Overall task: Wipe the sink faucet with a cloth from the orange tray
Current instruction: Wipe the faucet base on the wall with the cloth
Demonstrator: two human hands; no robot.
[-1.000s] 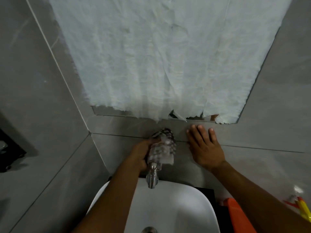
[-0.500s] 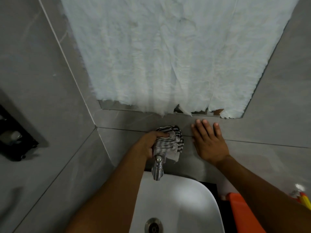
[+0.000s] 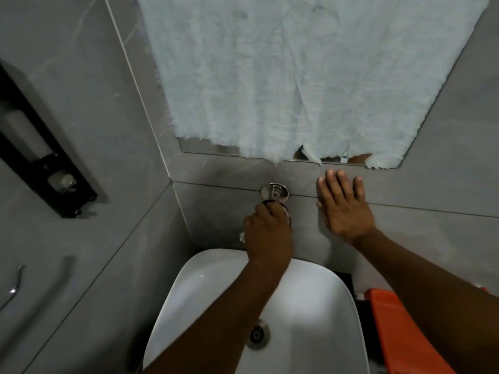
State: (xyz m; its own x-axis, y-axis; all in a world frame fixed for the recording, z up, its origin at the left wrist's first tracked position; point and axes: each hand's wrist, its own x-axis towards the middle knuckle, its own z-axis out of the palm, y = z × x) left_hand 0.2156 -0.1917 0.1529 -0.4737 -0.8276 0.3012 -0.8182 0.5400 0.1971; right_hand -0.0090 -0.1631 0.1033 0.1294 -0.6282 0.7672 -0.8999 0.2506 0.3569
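The chrome faucet (image 3: 275, 193) sticks out of the grey tiled wall above the white sink (image 3: 210, 292); only its round wall flange and threaded base show. My left hand (image 3: 267, 233) is closed over the faucet body and spout, with the striped cloth (image 3: 242, 237) almost wholly hidden under it; a small pale corner peeks out at the left. My right hand (image 3: 343, 206) lies flat on the wall, fingers spread, just right of the faucet. The orange tray (image 3: 399, 325) sits at the sink's right, partly behind my right forearm.
A mirror covered with white paper (image 3: 297, 76) hangs above the faucet. A black wall fixture (image 3: 46, 163) is mounted on the left wall, with a chrome hook (image 3: 16, 284) below it. The sink drain (image 3: 258, 334) shows beside my left forearm.
My left hand slid down from the faucet's base over the spout, uncovering the wall flange and hiding the cloth. The view shifted, so the scene sits further right. My right hand stays on the wall.
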